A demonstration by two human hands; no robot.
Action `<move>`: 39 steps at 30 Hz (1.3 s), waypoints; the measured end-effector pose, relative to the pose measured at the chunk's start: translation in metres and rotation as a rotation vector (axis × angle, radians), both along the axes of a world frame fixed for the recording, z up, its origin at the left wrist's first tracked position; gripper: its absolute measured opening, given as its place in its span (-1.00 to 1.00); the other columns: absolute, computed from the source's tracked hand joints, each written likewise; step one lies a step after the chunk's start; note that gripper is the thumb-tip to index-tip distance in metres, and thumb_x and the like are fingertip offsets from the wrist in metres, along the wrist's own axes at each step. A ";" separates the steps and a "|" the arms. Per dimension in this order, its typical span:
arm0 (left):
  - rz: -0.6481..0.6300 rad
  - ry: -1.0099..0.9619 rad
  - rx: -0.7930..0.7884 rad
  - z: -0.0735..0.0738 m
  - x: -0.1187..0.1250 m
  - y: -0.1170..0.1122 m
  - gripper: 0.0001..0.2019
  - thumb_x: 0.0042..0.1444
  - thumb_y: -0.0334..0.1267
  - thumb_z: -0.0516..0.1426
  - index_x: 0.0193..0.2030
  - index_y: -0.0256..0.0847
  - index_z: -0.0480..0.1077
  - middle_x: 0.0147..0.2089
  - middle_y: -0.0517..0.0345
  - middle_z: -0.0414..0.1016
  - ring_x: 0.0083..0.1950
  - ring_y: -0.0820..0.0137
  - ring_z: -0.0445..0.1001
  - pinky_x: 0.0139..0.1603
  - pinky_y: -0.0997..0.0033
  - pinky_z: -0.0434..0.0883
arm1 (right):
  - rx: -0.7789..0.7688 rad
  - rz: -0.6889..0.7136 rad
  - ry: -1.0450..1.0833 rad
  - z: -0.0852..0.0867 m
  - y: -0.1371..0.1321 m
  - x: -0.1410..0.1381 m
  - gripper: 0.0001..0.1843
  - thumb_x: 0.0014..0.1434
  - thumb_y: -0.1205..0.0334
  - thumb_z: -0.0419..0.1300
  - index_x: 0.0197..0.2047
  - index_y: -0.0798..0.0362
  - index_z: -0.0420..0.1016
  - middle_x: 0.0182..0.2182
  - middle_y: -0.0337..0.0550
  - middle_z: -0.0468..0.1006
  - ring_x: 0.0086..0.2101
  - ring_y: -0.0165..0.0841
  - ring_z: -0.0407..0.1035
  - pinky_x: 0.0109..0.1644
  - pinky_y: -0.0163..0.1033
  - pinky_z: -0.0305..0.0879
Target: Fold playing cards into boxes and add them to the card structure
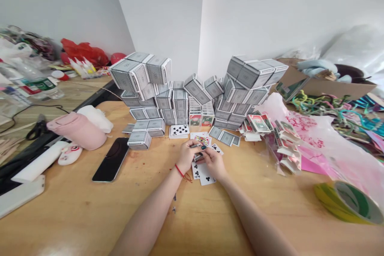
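Over the middle of the table my left hand (187,155) and my right hand (214,161) meet, fingers closed around some playing cards (197,157). My fingers cover most of what is held, so how many cards there are is hidden. Face-up club cards (207,177) lie under my hands. Just beyond are a colourful face card (201,139) and a pile topped by a spade card (179,130). Face-down cards (223,136) are spread to the right of it. Grey patterned blocks of cards (168,104) are stacked behind, with higher columns at left and right.
A black phone (111,160) and a pink pouch-like item (78,130) lie on the left. Red card boxes (258,123) sit right of the stacks, near crumpled plastic (303,120). A yellow-green tape roll (349,202) rests at front right. A wall (255,12) stands behind.
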State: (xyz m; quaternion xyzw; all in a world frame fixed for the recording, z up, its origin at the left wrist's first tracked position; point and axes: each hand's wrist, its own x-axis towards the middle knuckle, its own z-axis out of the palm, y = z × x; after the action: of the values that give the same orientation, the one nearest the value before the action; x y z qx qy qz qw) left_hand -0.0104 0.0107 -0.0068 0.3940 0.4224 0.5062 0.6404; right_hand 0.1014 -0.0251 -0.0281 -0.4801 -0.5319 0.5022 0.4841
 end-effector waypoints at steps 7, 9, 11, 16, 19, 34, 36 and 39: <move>-0.003 -0.185 -0.114 0.002 0.001 0.002 -0.81 -0.40 -0.35 0.26 -0.65 -0.31 0.31 -0.64 0.27 0.35 -0.62 0.57 0.26 -0.55 0.54 0.20 | 0.062 -0.007 -0.077 -0.001 -0.001 -0.001 -0.73 0.09 -0.01 0.03 -0.40 -0.01 0.37 -0.49 -0.14 0.49 -0.52 -0.26 0.45 -0.46 -0.18 0.40; 0.000 -0.176 -0.113 0.000 0.001 0.003 -0.81 -0.39 -0.35 0.26 -0.65 -0.31 0.31 -0.65 0.27 0.35 -0.62 0.57 0.26 -0.55 0.54 0.20 | 0.065 -0.015 -0.086 -0.001 -0.001 -0.001 -0.73 0.08 -0.02 0.05 -0.41 -0.01 0.38 -0.50 -0.14 0.51 -0.51 -0.26 0.45 -0.42 -0.17 0.40; 0.022 -0.141 -0.096 -0.002 0.002 0.004 -0.81 -0.35 -0.30 0.26 -0.64 -0.31 0.31 -0.65 0.27 0.35 -0.62 0.56 0.27 -0.55 0.54 0.19 | 0.046 -0.017 -0.066 -0.001 -0.002 -0.002 -0.73 0.06 -0.04 0.06 -0.43 -0.02 0.38 -0.53 -0.16 0.51 -0.52 -0.26 0.44 -0.41 -0.15 0.40; 0.008 -0.145 -0.018 -0.004 0.003 0.005 -0.71 -0.14 -0.06 0.17 -0.46 -0.31 0.40 -0.53 0.17 0.43 -0.53 0.49 0.35 -0.49 0.50 0.24 | -0.079 0.009 0.129 0.004 0.000 -0.002 -0.69 0.02 -0.09 0.10 -0.37 -0.02 0.33 -0.59 -0.20 0.49 -0.53 -0.23 0.44 -0.46 -0.12 0.40; -0.075 -0.241 0.015 -0.003 0.002 0.005 -0.60 -0.06 0.06 0.07 -0.33 -0.30 0.41 -0.43 0.10 0.45 -0.43 0.44 0.39 -0.40 0.46 0.29 | -0.098 -0.044 0.253 0.007 0.004 0.001 -0.65 -0.02 -0.09 0.14 -0.29 0.00 0.30 -0.48 -0.16 0.52 -0.48 -0.22 0.46 -0.46 -0.14 0.40; 0.168 0.767 0.449 -0.002 -0.002 -0.004 -0.64 0.11 -0.17 -0.07 -0.66 -0.24 0.15 -0.68 0.26 0.16 -0.61 0.54 0.11 -0.55 0.50 0.02 | -0.160 -0.019 0.055 0.014 -0.002 0.002 -0.60 0.02 -0.18 0.04 -0.48 0.01 0.14 -0.77 -0.33 0.39 -0.82 -0.45 0.20 -0.78 -0.38 0.10; 0.168 0.794 0.464 -0.002 -0.002 -0.005 -0.62 0.12 -0.17 -0.08 -0.69 -0.24 0.13 -0.70 0.26 0.14 -0.62 0.54 0.09 -0.56 0.50 0.01 | -0.156 -0.019 0.041 0.015 -0.002 0.002 -0.58 0.01 -0.19 0.04 -0.51 0.01 0.12 -0.78 -0.34 0.37 -0.82 -0.47 0.18 -0.78 -0.40 0.07; 0.189 0.802 0.453 -0.003 -0.001 -0.004 -0.60 0.12 -0.15 -0.07 -0.70 -0.25 0.13 -0.71 0.27 0.12 -0.62 0.54 0.09 -0.56 0.50 0.01 | -0.130 -0.069 0.051 0.015 -0.001 0.003 -0.60 0.00 -0.15 0.08 -0.50 0.02 0.16 -0.73 -0.31 0.40 -0.79 -0.48 0.20 -0.75 -0.39 0.11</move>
State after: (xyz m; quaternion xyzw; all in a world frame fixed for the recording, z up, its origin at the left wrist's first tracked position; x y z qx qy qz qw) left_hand -0.0115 0.0062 -0.0100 0.6480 0.5495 0.4496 0.2757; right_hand 0.1047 -0.0256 -0.0132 -0.5158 -0.4688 0.5306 0.4824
